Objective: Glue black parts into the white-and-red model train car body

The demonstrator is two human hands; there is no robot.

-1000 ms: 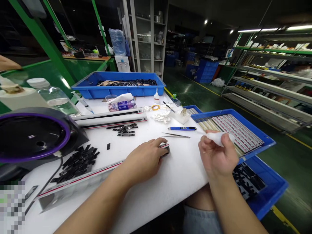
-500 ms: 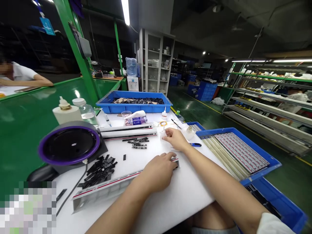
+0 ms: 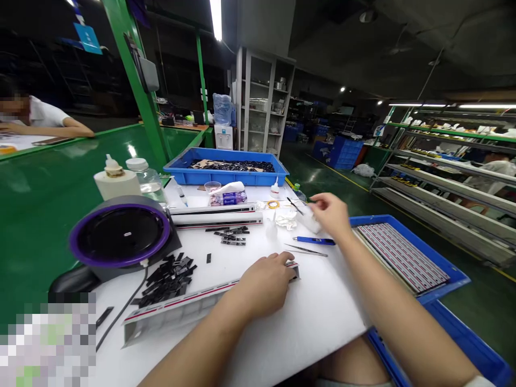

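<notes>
My left hand point(image 3: 268, 282) is wrapped over the right end of a long metal channel point(image 3: 173, 309) with a red-and-white printed edge, which lies slantwise on the white tabletop. My right hand point(image 3: 332, 214) is raised over a small translucent container point(image 3: 310, 221), its fingers curved and a little apart; nothing shows between them. The hand hides part of that container. To the left of it a white squeeze bottle point(image 3: 272, 230) with a thin nozzle stands upright. Tweezers point(image 3: 306, 250) and a blue pen-like tool point(image 3: 315, 241) lie in front of my right hand.
Small black strips point(image 3: 171, 279) lie heaped behind the channel. More channels point(image 3: 217, 219) lie further back, before a blue tray point(image 3: 226, 177) of black pieces. A round purple-rimmed device point(image 3: 121, 234) stands left; a blue bin point(image 3: 455, 285) with channels stands right. A person point(image 3: 44, 118) sits far left.
My right hand has let go of the white squeeze bottle and moved right, to above the translucent container. My left hand stays on the channel. The view has shifted slightly.
</notes>
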